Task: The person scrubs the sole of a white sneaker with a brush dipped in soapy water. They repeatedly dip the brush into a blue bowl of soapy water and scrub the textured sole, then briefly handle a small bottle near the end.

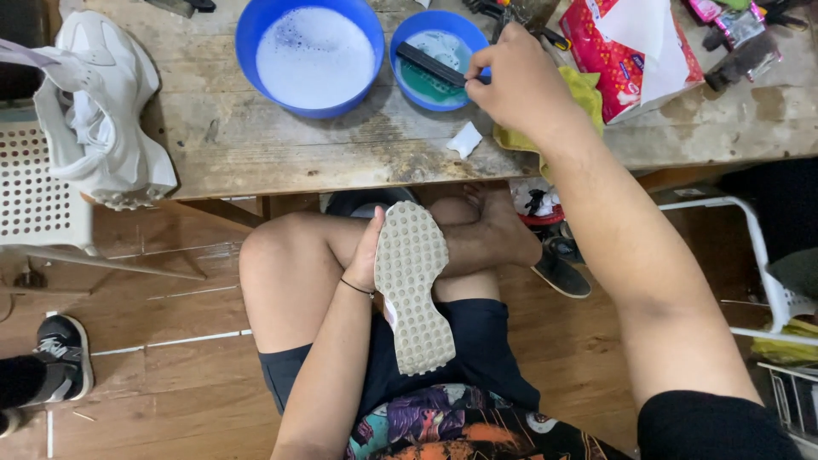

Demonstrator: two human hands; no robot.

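1. While seated at the wooden table, held a shoe sole-up over the lap, between the bare knees.
2. Left hand clamped on the shoe's left edge, thumb lying along the studded pale sole, toe end pointing toward the table; upper of the shoe hidden from view.
3. Right hand reached forward over the table edge, fingers closed on the blue handle of a brush (dark bristle head lying inside the bowl).
4. Brush head rested in the small blue bowl, which held a greenish liquid.
5. Just left of it, large blue basin, filled with white foamy water; the two bowls nearly touching.
6. Hands well apart: one at the lap, one at the table.
7. Second white shoe lay on its side at the table's left end, partly overhanging the edge.
8. Yellow cloth lay under the right wrist; red tissue pack just beyond it, white sheets sticking out.
9. Small white scrap lay near the table's front edge, below the small bowl.
10. Black sneaker of another person showed on the wooden floor at far left.
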